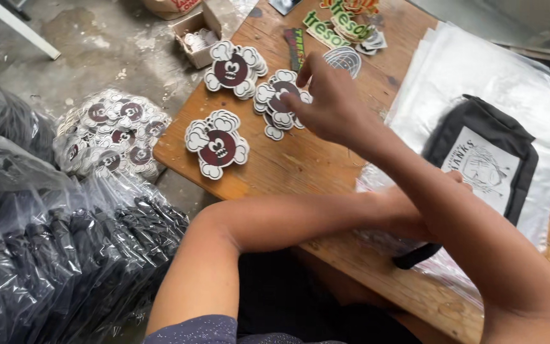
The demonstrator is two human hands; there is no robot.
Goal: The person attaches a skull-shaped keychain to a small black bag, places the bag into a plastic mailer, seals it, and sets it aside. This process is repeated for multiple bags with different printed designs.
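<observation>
Concrete floor, wooden worktop (pixel 300 169) cutting across the frame. I see my right hand (pixel 332 108) stretched out over the middle stack of cloud-shaped stickers (pixel 280 105), fingers pinching at its top edge; the grip is closing on the top sticker, but I cannot tell whether one is lifted free yet. Just left of the grip sits another sticker stack (pixel 233 69), and nearer me, lower left of it, a third stack (pixel 216 145). Beyond the grip lie flat green-lettered stickers (pixel 335 28) and a round striped one (pixel 345 58).

My left hand (pixel 415 213) is crossed under the right arm, mostly hidden, resting on the clear plastic sleeves (pixel 479 70) beside the folded black garment (pixel 485 159) with a white print; whether it grips anything I cannot tell.

Progress, judged: the garment lies on a sleeve, not yet sealed, sticker not yet with it. Many bagged dark garments (pixel 65 255) are piled on the floor well left of the grip, so much looks done.

Containers: small cardboard box (pixel 197 39) on the floor holds pale small items, too small to tell. Loose heap of more cloud stickers (pixel 112 134) on the floor.
</observation>
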